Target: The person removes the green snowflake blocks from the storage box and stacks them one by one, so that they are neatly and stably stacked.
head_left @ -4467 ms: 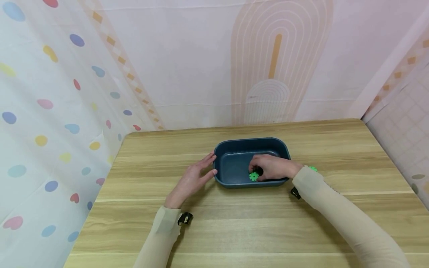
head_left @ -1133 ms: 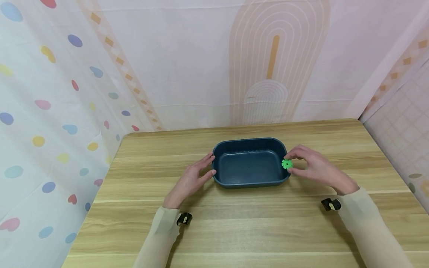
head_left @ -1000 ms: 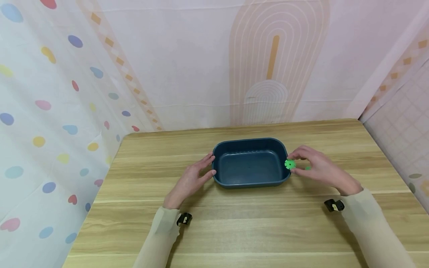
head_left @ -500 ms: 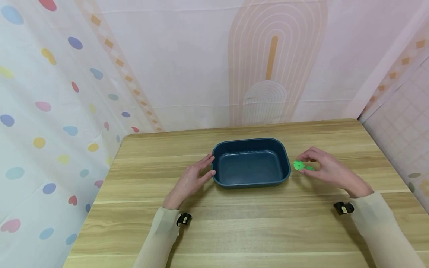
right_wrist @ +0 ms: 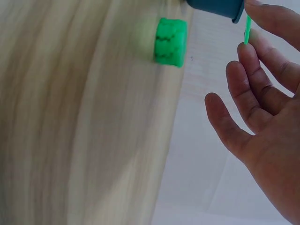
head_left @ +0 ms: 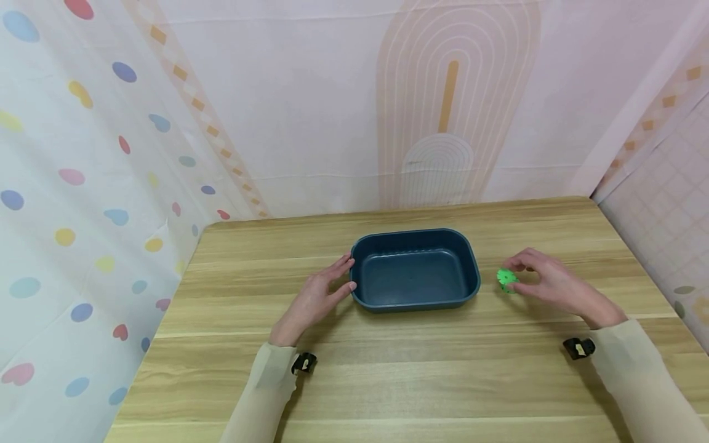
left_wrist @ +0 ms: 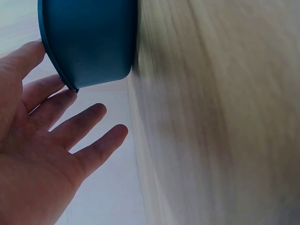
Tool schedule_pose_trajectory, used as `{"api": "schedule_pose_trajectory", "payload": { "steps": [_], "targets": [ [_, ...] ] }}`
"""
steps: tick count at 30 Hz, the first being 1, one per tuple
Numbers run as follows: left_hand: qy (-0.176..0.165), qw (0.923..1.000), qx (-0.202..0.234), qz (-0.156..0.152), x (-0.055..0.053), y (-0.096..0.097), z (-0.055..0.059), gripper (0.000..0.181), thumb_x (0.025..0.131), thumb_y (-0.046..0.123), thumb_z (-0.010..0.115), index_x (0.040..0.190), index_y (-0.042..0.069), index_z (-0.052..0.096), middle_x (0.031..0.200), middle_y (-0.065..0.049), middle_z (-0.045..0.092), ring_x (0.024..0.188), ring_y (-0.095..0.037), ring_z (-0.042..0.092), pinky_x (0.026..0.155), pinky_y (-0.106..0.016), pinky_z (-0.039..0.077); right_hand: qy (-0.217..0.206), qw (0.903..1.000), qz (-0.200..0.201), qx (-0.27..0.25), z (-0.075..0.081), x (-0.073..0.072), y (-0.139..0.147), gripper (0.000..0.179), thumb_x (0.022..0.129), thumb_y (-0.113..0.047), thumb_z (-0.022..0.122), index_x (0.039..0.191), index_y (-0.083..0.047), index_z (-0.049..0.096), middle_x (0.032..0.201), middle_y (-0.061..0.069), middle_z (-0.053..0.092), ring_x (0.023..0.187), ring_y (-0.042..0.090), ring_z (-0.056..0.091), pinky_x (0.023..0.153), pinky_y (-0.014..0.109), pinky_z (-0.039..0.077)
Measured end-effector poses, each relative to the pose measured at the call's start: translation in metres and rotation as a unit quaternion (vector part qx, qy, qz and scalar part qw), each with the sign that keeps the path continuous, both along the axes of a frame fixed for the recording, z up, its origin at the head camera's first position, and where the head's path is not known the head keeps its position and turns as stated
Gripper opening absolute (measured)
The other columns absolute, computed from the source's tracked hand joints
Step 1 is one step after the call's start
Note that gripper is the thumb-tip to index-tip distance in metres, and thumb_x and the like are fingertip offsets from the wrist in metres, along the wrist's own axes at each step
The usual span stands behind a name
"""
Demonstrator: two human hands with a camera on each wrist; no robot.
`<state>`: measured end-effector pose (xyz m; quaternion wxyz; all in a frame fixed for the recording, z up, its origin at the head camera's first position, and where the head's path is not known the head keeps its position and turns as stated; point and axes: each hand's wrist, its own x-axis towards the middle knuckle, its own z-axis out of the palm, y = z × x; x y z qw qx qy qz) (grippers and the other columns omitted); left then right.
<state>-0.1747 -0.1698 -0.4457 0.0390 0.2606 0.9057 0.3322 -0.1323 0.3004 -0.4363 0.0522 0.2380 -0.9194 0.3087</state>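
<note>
A dark blue rectangular bin (head_left: 412, 280) stands on the table. My left hand (head_left: 312, 298) touches its left end, thumb and fingertips at the rim and the other fingers spread, as the left wrist view shows. To the bin's right, my right hand (head_left: 556, 288) pinches a thin green notched disc (right_wrist: 247, 30) between thumb and fingers. A stack of similar green discs (right_wrist: 170, 42) stands on the table. In the head view the held disc covers most of the stack; in the right wrist view the two are apart.
The wooden table (head_left: 421, 369) runs back to a patterned cloth (head_left: 316, 111) that hangs behind it and along the left. Another cloth (head_left: 670, 209) hangs on the right side. A black wrist camera (head_left: 578, 349) sits at the right cuff.
My right hand was in the bin, then lifted a green disc over its right rim and carried it right, to above the stack. The left hand stays at the bin's left end.
</note>
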Motion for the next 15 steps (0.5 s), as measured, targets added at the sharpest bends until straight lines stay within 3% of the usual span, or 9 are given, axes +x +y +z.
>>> {"api": "schedule_pose_trajectory", "payload": {
  "steps": [15],
  "targets": [
    [-0.005,1.0,0.001,0.0,-0.0004,-0.0003,-0.0001,0.056,0.107,0.029,0.061,0.156,0.006,0.046,0.164,-0.009,0.036,0.148,-0.032,0.039,0.118,-0.053,0.035,-0.069,0.9971,-0.011,0.03,-0.0043,-0.0057,0.0103,0.028,0.088,-0.002,0.081,0.114,-0.002,0.071,0.111,0.007,0.067,0.101,0.025,0.061,0.085,0.039,0.055]
  ]
}}
